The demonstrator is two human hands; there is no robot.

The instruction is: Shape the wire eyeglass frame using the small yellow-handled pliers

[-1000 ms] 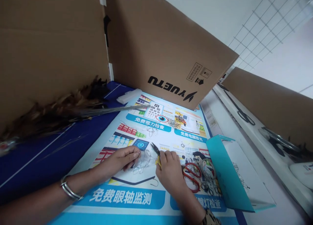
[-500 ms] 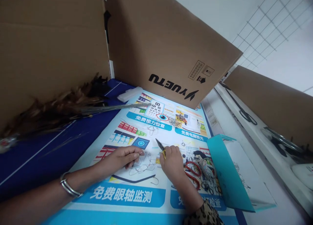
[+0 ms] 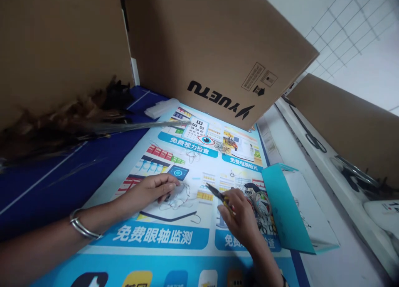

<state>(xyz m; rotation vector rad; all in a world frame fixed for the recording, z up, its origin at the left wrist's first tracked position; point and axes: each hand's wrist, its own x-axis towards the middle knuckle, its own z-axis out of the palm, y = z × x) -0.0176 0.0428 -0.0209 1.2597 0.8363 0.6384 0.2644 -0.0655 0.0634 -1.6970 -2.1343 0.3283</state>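
Note:
My left hand (image 3: pixel 154 188) rests on a printed poster (image 3: pixel 162 237), its fingertips pinched on a thin wire piece (image 3: pixel 179 197) that lies looped on the paper. A metal bangle sits on that wrist. My right hand (image 3: pixel 240 214) is closed round small yellow-handled pliers (image 3: pixel 218 193), whose dark jaws point up and left, a short way right of the wire. Just beyond the right hand lie red-handled scissors, partly hidden, and a tangle of small wire parts (image 3: pixel 260 204).
A teal and white paper bag (image 3: pixel 293 214) lies at the right. A feather duster (image 3: pixel 68 123) stretches across the blue table at the left. Tall cardboard sheets (image 3: pixel 202 50) stand behind. More wire bits (image 3: pixel 222 148) lie far on the poster. Scissors (image 3: pixel 307 135) lie on a white ledge.
My right hand has drawn the pliers away from the wire, rightward and toward me, covering the red scissors. My left hand stays pinched on the wire. The view has tipped downward slightly.

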